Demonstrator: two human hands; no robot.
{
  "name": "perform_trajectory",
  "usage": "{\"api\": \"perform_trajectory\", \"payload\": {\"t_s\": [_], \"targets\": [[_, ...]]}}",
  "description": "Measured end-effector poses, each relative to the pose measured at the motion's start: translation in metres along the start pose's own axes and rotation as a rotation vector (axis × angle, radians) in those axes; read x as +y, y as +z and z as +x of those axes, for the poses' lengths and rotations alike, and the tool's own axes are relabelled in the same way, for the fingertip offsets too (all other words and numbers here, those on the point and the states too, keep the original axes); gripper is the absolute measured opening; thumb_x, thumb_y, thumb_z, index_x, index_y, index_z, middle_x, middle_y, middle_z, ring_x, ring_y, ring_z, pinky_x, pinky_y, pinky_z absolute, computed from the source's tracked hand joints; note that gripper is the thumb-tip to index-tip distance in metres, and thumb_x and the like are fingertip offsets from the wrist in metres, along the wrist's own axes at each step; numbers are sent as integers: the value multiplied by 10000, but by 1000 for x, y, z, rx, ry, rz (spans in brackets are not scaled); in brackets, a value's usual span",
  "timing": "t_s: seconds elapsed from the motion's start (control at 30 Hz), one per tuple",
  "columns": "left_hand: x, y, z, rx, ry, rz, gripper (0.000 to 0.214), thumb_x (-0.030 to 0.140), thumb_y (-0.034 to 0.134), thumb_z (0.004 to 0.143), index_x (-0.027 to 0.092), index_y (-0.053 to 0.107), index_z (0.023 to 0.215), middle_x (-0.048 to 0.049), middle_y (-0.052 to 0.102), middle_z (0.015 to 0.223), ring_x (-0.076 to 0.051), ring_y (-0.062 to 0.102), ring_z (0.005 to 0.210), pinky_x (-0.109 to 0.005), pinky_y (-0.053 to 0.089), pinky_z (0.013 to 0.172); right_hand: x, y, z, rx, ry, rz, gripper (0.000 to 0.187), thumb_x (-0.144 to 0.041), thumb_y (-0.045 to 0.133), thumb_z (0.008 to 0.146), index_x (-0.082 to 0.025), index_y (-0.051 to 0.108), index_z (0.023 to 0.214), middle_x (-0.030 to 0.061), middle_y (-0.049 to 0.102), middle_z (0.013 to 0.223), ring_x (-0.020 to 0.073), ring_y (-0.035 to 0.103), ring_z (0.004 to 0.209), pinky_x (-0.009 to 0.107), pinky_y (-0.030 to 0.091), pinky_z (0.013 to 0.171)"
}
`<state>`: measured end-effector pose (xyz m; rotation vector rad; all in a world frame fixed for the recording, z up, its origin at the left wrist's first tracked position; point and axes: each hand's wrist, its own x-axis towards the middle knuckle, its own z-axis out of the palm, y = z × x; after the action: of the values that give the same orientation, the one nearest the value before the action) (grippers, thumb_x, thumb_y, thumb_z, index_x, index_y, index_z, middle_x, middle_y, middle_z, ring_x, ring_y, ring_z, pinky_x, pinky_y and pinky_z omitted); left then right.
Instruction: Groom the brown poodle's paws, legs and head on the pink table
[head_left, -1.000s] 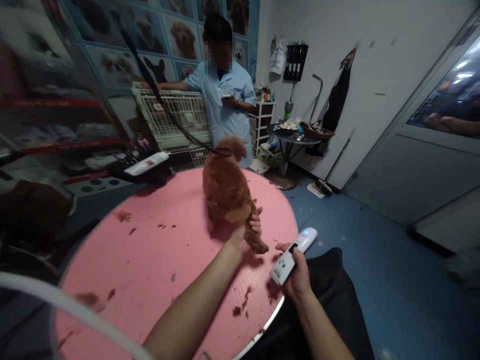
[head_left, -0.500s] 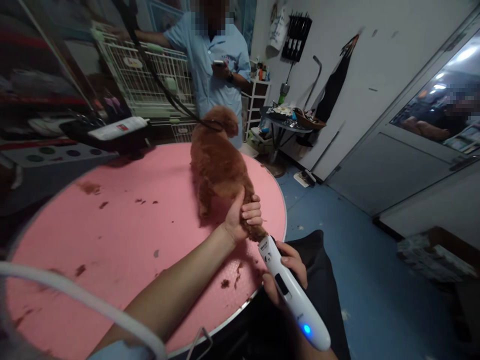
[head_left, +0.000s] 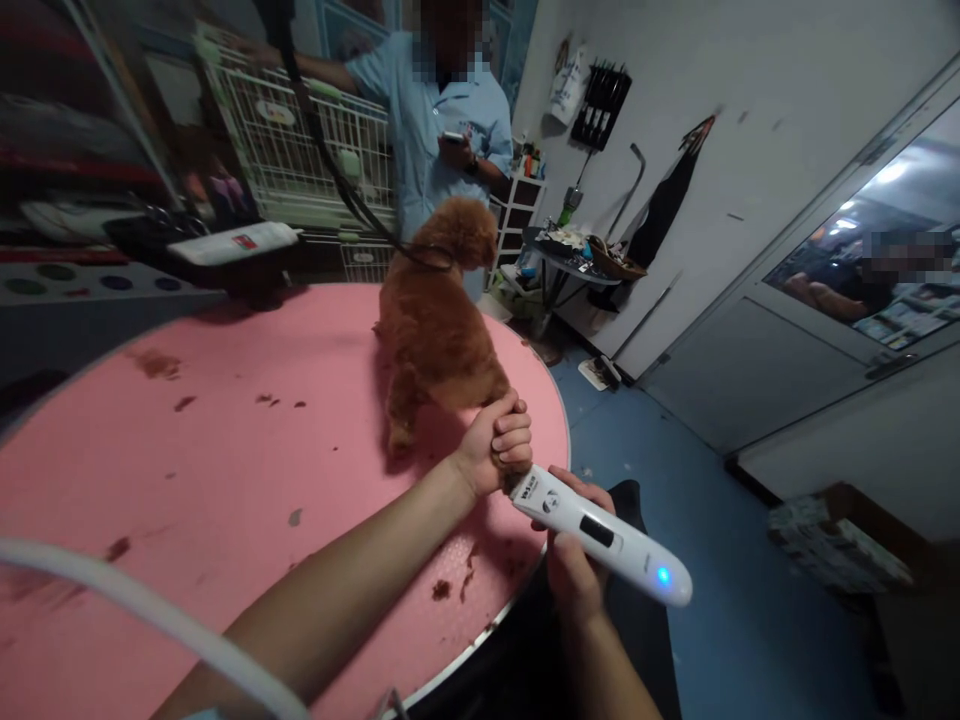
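Observation:
A small curly brown dog (head_left: 442, 320) stands on the round pink table (head_left: 225, 480), its rear towards me and a black loop (head_left: 431, 262) around its neck. My left hand (head_left: 495, 445) is wrapped round one of its hind legs, and the fingers hide most of the lower leg and paw. In my right hand (head_left: 577, 550) is a white hair clipper (head_left: 615, 540) with a glowing blue light. The clipper's blade end touches or nearly touches the paw, just below my left fingers.
Tufts of cut brown hair (head_left: 442, 590) lie about the tabletop. A person in a light blue shirt (head_left: 450, 120) stands behind the table, holding a phone (head_left: 453, 137). A white wire cage (head_left: 315, 150) is at the back left. In front, a pale curved tube (head_left: 150, 610) crosses the lower left.
My right hand has turned the clipper from steeply slanted to flatter, its rear end swinging right and up. My left hand has slid lower on the leg. The view has shifted slightly.

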<state>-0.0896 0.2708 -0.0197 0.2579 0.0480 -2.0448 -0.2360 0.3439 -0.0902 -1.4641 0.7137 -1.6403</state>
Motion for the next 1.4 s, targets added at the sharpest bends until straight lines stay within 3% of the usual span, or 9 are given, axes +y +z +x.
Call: {"api": "perform_trajectory", "payload": {"t_s": [0.13,0.4,0.5,0.7,0.93,1.1,1.27,1.4], "targets": [[-2,-2,3,71,-1,10,399,306,343,1008,131,465,671,105,292,373,-12,242,220,-117,123,272,10,4,-2,109,124,156,415,-508,633,816,-271,494,1127,93,630,1182,125,622,616,271,521,527],[-7,-1,9,121,83,66,388,301,358,1004,130,478,677,110,263,395,-8,214,237,-120,124,274,5,12,-11,247,147,2,446,-528,617,834,-262,467,1160,117,610,1231,145,654,715,268,542,587],[-8,0,11,133,112,77,399,305,347,1006,130,480,674,108,273,395,-7,211,238,-120,124,274,0,14,-10,187,54,-199,470,-490,624,837,-235,452,1192,150,573,1277,183,674,803,324,566,655],[-10,4,10,190,127,70,378,307,361,1001,137,470,680,112,266,397,-13,194,244,-127,129,274,-4,14,-3,111,-362,-566,424,-224,701,769,-208,493,1138,134,612,1192,282,616,1105,462,543,849],[-9,5,11,194,123,66,355,296,367,1002,137,469,701,115,270,412,-9,212,250,-126,143,279,-7,14,2,69,-325,-474,420,-189,667,779,-214,482,1155,143,589,1235,282,600,1139,496,520,901],[-4,5,12,164,72,50,382,312,342,1009,136,456,689,110,290,408,-7,240,242,-126,171,270,-10,5,-4,-200,-250,-280,310,-349,620,839,-249,488,1100,111,642,1128,274,647,1057,468,567,821],[-9,3,16,173,121,31,362,319,351,1007,137,452,711,115,295,406,-6,244,240,-123,174,270,5,-4,-19,18,-527,-578,464,-211,708,754,-230,503,1170,120,608,1201,280,633,1072,442,585,781],[-14,-1,17,207,135,21,337,324,368,1003,145,452,730,118,294,412,-13,244,243,-129,174,270,17,-3,-20,-31,-622,-650,555,-312,739,755,-189,497,1240,152,591,1257,291,643,1074,430,610,754]]}}
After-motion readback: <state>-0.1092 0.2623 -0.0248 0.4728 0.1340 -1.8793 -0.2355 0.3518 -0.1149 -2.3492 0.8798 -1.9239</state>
